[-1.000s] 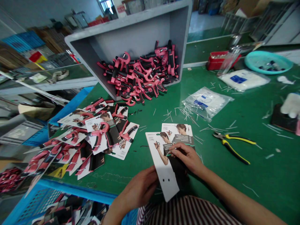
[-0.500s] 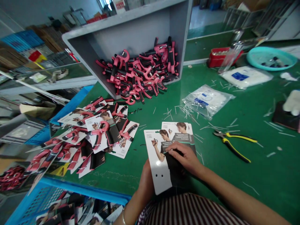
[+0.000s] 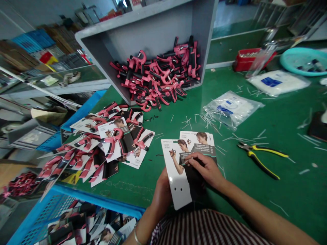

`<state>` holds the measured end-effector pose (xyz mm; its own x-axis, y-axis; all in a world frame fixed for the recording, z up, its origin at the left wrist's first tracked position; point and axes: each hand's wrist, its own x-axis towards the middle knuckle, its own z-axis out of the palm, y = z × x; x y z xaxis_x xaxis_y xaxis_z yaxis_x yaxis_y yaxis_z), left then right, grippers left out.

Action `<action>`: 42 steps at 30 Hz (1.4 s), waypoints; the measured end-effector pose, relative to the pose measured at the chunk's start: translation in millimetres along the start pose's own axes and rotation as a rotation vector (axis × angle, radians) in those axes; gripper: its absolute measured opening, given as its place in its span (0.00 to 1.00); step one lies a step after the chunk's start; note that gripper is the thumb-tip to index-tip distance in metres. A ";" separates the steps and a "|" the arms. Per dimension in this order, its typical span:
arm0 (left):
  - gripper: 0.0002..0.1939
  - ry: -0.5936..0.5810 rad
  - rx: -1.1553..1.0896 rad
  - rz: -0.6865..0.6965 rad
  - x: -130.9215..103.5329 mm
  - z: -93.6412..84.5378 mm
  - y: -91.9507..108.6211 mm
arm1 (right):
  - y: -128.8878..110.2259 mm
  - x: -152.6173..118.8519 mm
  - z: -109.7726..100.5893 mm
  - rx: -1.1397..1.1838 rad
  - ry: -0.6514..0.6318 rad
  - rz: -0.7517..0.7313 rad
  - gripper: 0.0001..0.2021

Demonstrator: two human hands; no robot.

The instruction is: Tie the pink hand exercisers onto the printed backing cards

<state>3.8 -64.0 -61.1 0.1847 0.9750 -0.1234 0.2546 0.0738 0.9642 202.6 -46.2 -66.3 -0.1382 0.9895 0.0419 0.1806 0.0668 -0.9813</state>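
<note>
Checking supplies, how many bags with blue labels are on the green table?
2: a clear bag beyond the pliers, and a whiter one by the red box.

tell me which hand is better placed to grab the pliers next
Probably the right hand: it is nearer the pliers, which lie on its side; the left hand holds the front card.

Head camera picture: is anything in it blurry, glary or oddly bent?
In the head view, the boxes at upper left look soft and tilted; glare touches the held card and clear bag; the grey bin's left inner wall is shadowed; printed faces on the cards are pixelated.
</note>
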 end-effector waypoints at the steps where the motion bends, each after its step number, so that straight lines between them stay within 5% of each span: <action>1: 0.18 0.023 0.014 0.010 0.7 -0.7 0.8 | 0.2 -0.1 0.5 -0.004 -0.002 -0.001 0.11; 13: 0.08 -0.044 0.054 0.055 16.3 -6.9 -6.7 | -0.9 -0.4 1.6 -0.119 -0.039 -0.042 0.09; 20: 0.17 0.153 0.053 -0.075 19.6 -8.8 -0.3 | -15.8 5.0 2.3 -0.321 -0.167 -0.226 0.12; 24: 0.22 0.050 -0.104 -0.059 23.1 -14.2 8.0 | -21.0 6.0 4.1 -0.337 -0.103 -0.107 0.10; 28: 0.27 -0.104 -0.193 -0.035 27.6 -22.1 22.3 | -15.6 9.5 7.2 -0.381 -0.030 -0.151 0.04; 32: 0.31 -0.158 -0.288 -0.203 34.7 -24.5 33.8 | -18.3 5.2 4.0 -0.406 -0.063 -0.191 0.06; 38: 0.31 -0.093 -0.449 -0.417 43.1 -19.7 30.7 | -17.8 -7.6 -50.8 -0.377 0.038 -0.065 0.09; 42: 0.32 -0.136 -0.452 -0.385 49.4 -4.1 28.3 | 3.6 40.8 -123.0 -0.777 0.206 0.291 0.14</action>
<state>16.2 -12.9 -38.9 0.2869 0.8270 -0.4835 -0.0955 0.5269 0.8446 317.4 10.1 -45.0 0.1835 0.9794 -0.0849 0.8082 -0.1994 -0.5541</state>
